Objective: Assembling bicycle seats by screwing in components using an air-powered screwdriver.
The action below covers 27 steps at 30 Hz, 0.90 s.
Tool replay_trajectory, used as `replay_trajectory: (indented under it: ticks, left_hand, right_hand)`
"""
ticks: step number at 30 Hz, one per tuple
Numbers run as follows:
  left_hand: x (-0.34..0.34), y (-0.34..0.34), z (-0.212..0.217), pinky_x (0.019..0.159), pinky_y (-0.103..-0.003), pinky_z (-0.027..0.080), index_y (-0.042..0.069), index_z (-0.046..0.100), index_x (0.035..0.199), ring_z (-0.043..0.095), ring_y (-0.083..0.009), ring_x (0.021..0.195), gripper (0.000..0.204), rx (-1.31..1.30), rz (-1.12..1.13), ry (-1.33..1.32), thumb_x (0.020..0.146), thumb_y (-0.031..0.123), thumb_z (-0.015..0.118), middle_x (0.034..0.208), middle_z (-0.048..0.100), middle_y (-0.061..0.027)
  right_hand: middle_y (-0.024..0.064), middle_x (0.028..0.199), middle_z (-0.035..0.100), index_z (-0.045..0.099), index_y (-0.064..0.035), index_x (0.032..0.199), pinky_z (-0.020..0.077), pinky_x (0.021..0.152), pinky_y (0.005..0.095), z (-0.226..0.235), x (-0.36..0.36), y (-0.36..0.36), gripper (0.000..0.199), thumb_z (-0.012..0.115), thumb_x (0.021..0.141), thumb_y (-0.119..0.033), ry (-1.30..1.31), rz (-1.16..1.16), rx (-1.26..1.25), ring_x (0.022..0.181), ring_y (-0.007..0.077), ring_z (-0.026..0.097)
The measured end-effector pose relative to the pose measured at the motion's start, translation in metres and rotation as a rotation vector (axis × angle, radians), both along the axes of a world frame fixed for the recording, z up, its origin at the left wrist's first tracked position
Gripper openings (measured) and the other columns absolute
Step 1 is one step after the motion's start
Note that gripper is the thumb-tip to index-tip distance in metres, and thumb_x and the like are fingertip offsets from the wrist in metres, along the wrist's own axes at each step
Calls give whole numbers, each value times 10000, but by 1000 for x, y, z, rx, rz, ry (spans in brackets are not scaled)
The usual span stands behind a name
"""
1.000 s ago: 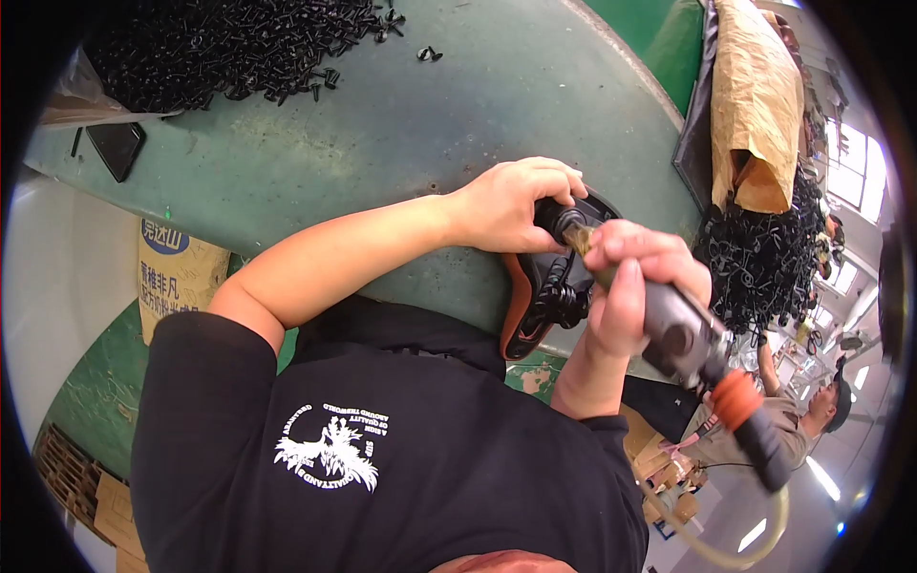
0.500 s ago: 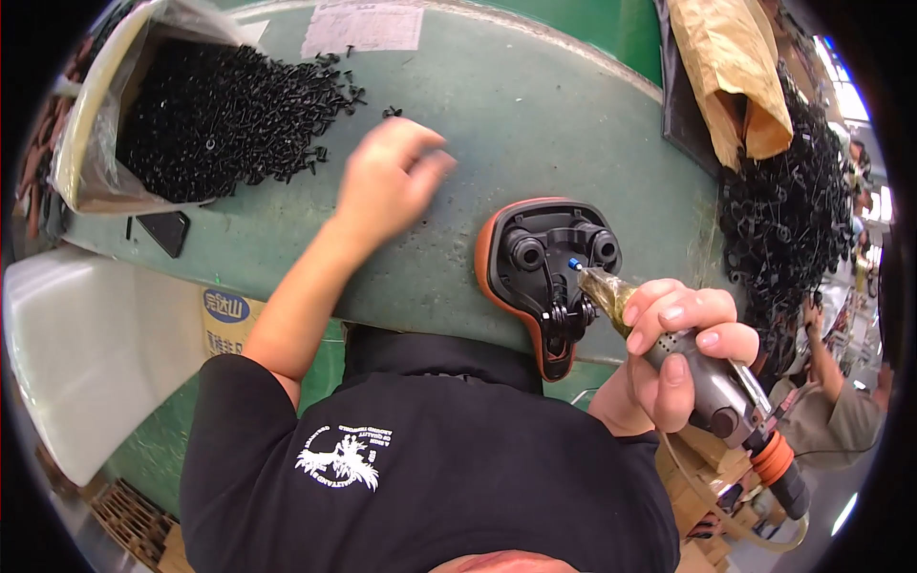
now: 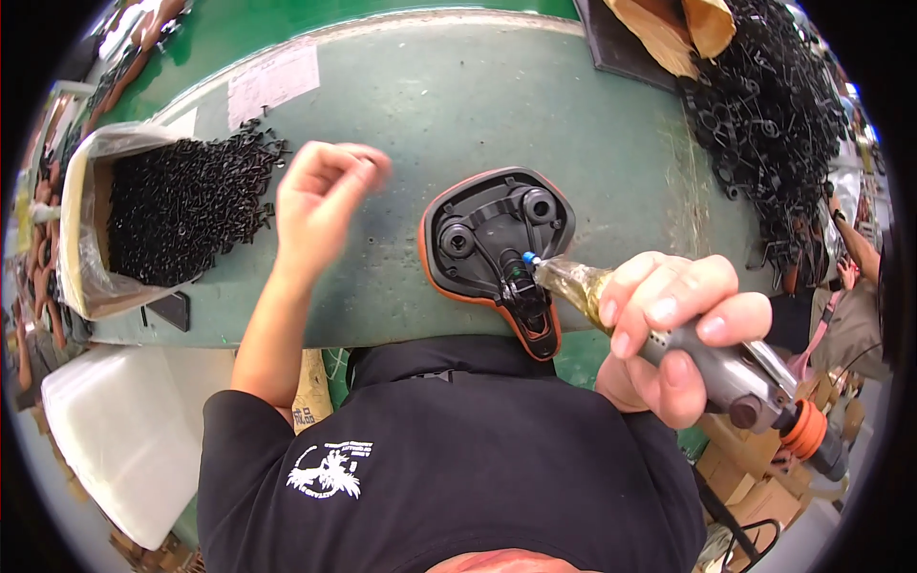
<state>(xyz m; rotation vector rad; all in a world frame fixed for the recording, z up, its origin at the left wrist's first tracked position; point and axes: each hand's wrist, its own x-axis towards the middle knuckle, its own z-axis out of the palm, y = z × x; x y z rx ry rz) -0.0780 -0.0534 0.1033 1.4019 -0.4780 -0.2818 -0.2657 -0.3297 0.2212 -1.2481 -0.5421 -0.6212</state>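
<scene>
An upside-down bicycle saddle (image 3: 482, 215) with an orange-brown rim lies at the front edge of the green table. Its black underside shows two round sockets and a rail clamp by the nose. My right hand (image 3: 673, 329) is wrapped round a grey power screwdriver (image 3: 712, 368) with a taped front. The driver's blue tip (image 3: 531, 258) points at the saddle's underside, between sockets and clamp; contact is unclear. My left hand (image 3: 320, 205) hovers over the table left of the saddle, fingers curled together and slightly blurred. Whatever they pinch is hidden. Beside it spreads a heap of small black screws (image 3: 215, 196).
The screws spill from a plastic-lined box (image 3: 76, 234) at the left. A paper sheet (image 3: 275, 84) lies behind them. Black plastic parts (image 3: 764, 124) pile up at the right, near a brown paper bag (image 3: 654, 33). Another person's arm (image 3: 855, 239) shows at the far right.
My view has shifted and tilted, so the table's things sit further left. The left fingers have curled in more. The driver's tip has moved toward the clamp, still in my right hand.
</scene>
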Motion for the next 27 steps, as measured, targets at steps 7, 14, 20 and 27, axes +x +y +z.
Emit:
replay_trajectory:
  ticks: [7, 14, 20, 27]
  left_hand:
    - [-89, -54, 35, 851, -367, 661, -52, 752, 1263, 766, -238, 992, 244, -504, -686, 610, 1028, -66, 689, 1144, 756, -179]
    - [-90, -71, 32, 841, -359, 671, -50, 768, 1234, 775, -236, 996, 217, -366, -681, 476, 1029, -49, 696, 1182, 752, -190]
    - [-59, -85, 40, 906, -396, 613, -53, 738, 1270, 751, -254, 1044, 351, -80, -858, -18, 1051, 222, 747, 1201, 755, -185]
    - [26, -131, 30, 1133, -492, 499, 70, 638, 1347, 590, -401, 1347, 711, 443, -650, -858, 719, 201, 944, 1393, 641, -164]
  right_hand:
    - [121, 1117, 687, 546, -71, 1173, 649, 695, 349, 17, -9, 2, 276, 712, 956, -30, -126, 61, -1, 724, 182, 736]
    - [137, 1106, 695, 530, -75, 1199, 646, 704, 374, 9, -25, -6, 306, 698, 952, -10, -93, 12, 9, 723, 200, 741]
    - [134, 1104, 676, 519, -77, 1190, 640, 695, 391, 1, -27, -16, 334, 710, 932, 10, -148, 19, 1, 732, 202, 728]
    - [196, 1114, 617, 484, -66, 1255, 593, 800, 459, 10, -20, -22, 362, 605, 932, 44, 62, -212, -217, 782, 213, 661]
